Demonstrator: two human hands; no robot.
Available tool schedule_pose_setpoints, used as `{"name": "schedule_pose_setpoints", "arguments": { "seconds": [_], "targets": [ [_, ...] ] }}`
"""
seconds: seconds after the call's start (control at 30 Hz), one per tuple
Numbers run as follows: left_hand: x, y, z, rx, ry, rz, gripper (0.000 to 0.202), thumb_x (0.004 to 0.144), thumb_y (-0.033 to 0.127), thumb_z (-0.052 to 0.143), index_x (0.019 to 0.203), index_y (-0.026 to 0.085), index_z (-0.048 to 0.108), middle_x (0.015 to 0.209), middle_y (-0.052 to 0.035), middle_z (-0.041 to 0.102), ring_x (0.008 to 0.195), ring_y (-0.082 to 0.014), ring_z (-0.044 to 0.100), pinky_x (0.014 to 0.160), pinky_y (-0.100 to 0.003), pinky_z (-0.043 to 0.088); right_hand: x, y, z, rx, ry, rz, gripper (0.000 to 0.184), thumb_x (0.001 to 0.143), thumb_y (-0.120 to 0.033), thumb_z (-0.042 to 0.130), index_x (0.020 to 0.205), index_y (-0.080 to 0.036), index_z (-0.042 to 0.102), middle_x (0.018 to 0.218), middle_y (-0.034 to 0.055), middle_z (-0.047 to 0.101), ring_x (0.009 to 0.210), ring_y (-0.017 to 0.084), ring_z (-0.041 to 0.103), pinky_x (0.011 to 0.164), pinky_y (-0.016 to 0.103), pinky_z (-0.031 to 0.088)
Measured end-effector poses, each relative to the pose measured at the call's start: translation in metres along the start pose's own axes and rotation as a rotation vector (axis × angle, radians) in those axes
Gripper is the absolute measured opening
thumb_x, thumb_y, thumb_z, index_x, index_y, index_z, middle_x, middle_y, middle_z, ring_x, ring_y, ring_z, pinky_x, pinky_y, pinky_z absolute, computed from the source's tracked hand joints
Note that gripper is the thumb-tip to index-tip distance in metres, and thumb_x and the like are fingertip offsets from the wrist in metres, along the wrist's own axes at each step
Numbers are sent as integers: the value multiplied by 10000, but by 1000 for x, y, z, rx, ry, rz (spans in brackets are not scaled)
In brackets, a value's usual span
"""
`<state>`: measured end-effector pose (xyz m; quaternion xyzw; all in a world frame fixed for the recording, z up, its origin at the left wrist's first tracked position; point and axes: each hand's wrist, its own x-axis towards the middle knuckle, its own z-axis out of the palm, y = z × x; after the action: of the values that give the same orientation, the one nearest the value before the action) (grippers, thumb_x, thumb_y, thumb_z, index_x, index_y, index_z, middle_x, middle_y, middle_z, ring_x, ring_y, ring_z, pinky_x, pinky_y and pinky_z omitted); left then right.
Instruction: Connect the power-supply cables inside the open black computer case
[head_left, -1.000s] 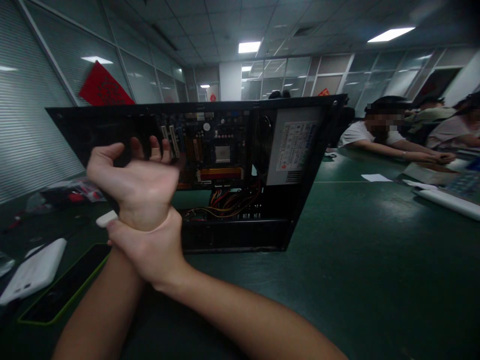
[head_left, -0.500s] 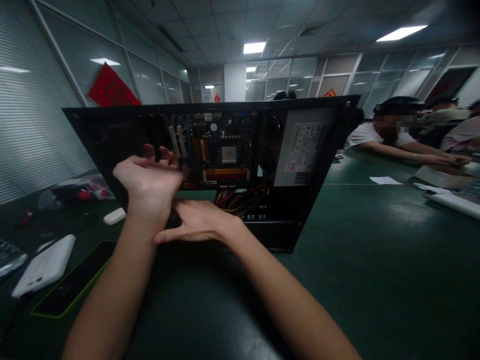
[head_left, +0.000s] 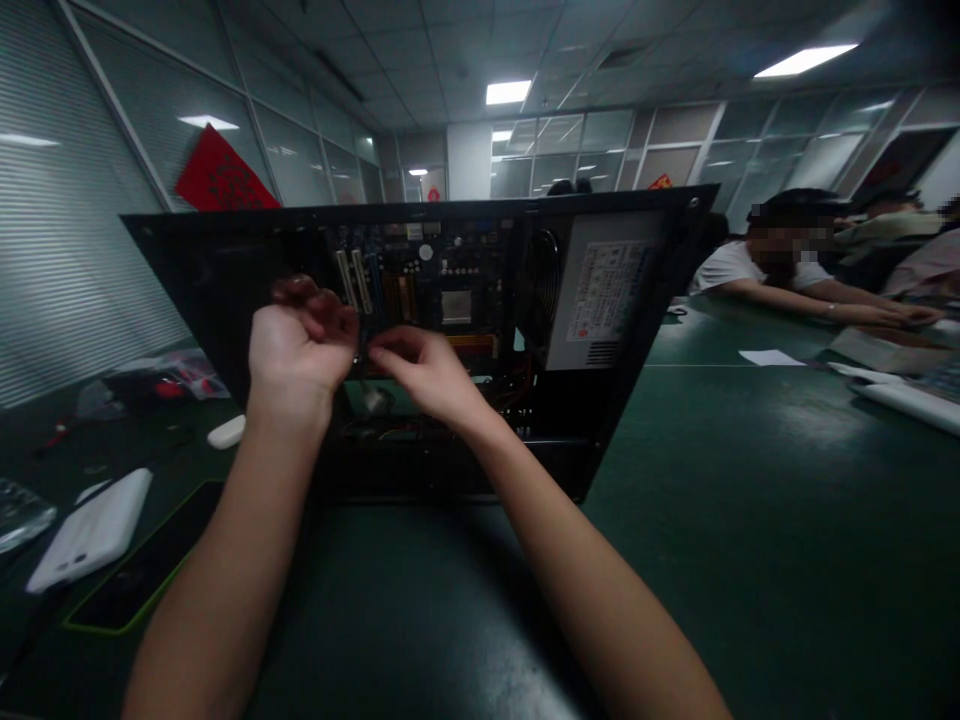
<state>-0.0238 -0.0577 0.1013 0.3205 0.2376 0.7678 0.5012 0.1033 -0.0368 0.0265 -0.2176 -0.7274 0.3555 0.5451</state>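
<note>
An open black computer case (head_left: 615, 400) stands on the green table, its motherboard (head_left: 435, 290) and grey power supply (head_left: 600, 290) facing me. My left hand (head_left: 300, 345) is curled shut in front of the board's left side, near the white expansion slots (head_left: 354, 282). My right hand (head_left: 424, 365) is beside it with fingers pinched together towards the left hand. What the fingers grip, if anything, is hidden. Coloured cables (head_left: 517, 385) hang below the board.
A white device (head_left: 90, 530) lies on a black mat with a green edge (head_left: 142, 575) at the left, with a small white object (head_left: 225, 432) and bags behind. Other people sit at the far right with papers (head_left: 765, 357) on the table (head_left: 750, 520).
My right hand let go of my left wrist and rose to the board beside the left hand. The left hand's fingers curled from open to closed.
</note>
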Motion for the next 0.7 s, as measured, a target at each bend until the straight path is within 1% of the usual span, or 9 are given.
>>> {"name": "schedule_pose_setpoints", "arguments": {
  "seconds": [0.1,0.17,0.27,0.33,0.4,0.47,0.53,0.6,0.7],
  "targets": [
    [3,1,-5,-144,7,49,348,855,46,316,540,193,321,381,49,269,334,-99,241,416,-207,303,4,3,-6,244,64,100,104,855,-221,640,935,-171,683,868,9,724,801,130,664,736,249,511],
    [6,1,-10,-30,-52,64,377,895,106,323,528,194,330,375,44,260,345,-103,232,420,-201,317,4,2,-10,334,102,146,139,840,-270,665,949,-186,682,899,18,739,795,130,667,726,251,520],
    [13,1,-15,260,-181,121,340,876,174,392,539,208,395,395,37,328,383,-107,294,463,-210,372,3,-1,-16,395,140,174,221,837,-362,682,995,-207,679,988,35,750,782,130,666,743,275,535],
    [16,3,-17,494,-264,233,259,827,176,442,573,215,471,461,40,433,430,-99,378,505,-217,401,2,-4,-18,400,145,156,271,837,-415,685,1024,-219,669,1043,42,744,812,141,673,789,309,541],
    [17,5,-16,798,-335,393,153,778,169,495,656,208,578,604,35,572,555,-98,516,606,-229,455,2,-6,-18,385,145,123,311,840,-459,679,1045,-227,655,1084,47,733,883,162,680,845,347,537],
    [14,9,-15,1123,-444,490,127,766,205,553,801,183,673,806,4,683,764,-138,627,776,-273,504,3,-6,-16,368,150,93,351,851,-495,658,1087,-237,636,1143,50,712,987,187,672,891,376,528],
    [9,14,-15,1345,-605,450,257,781,281,584,972,158,705,993,-46,724,942,-201,658,923,-340,508,4,-4,-13,360,169,64,397,868,-526,629,1154,-252,606,1230,54,677,1098,209,640,922,397,520],
    [6,17,-16,1426,-728,348,369,799,333,575,1099,151,687,1102,-80,723,1010,-240,666,969,-388,517,4,0,-10,360,197,42,443,886,-546,598,1232,-271,565,1329,54,625,1188,221,596,946,410,514],
    [4,20,-18,1486,-750,288,472,809,348,562,1231,152,639,1193,-101,704,1059,-268,671,981,-420,532,3,6,-5,332,184,38,456,939,-540,517,1311,-277,512,1400,59,576,1245,221,560,977,417,502]
  ]
}}
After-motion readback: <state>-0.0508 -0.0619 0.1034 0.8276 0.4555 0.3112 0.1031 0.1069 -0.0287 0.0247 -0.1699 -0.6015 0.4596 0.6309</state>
